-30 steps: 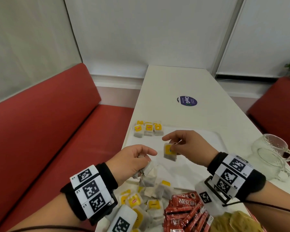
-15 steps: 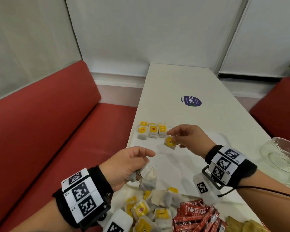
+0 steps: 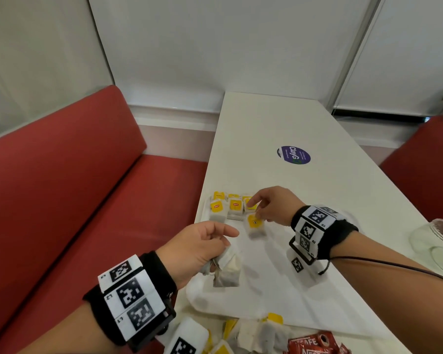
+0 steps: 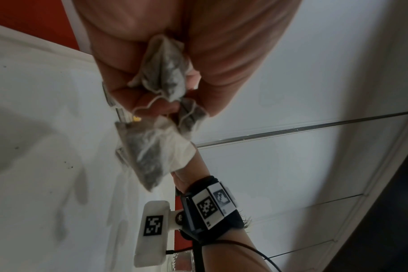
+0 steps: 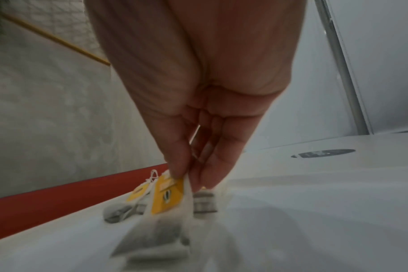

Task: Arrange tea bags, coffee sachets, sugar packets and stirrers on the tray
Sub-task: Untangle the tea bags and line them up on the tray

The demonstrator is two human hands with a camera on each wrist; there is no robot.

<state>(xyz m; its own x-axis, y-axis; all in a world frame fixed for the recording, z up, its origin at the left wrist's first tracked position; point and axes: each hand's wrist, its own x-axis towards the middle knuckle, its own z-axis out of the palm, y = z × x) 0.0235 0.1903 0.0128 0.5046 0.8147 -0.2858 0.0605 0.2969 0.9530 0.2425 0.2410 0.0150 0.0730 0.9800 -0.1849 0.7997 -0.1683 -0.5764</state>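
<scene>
Loosely, one tea bag [image 3: 255, 226] was pinched by the right hand [image 3: 274, 206] beside the row [image 3: 230, 206]. Spare bags [image 3: 226, 268] were clutched in the left hand [image 3: 197, 251]. Neighbours could be knocked askew.

Readable text: round purple sticker [image 3: 293, 155] on the far tabletop [image 3: 266, 123] says "ClayG", smaller print on it illegible. Red coffee sachets [image 3: 315, 344] at the near edge show partial "AFE" lettering; left wristband [image 3: 131, 295] marker tags carry "L1", "L2". Red logos on the yellow tea bag tags [image 3: 216, 206] are too small to read.
</scene>
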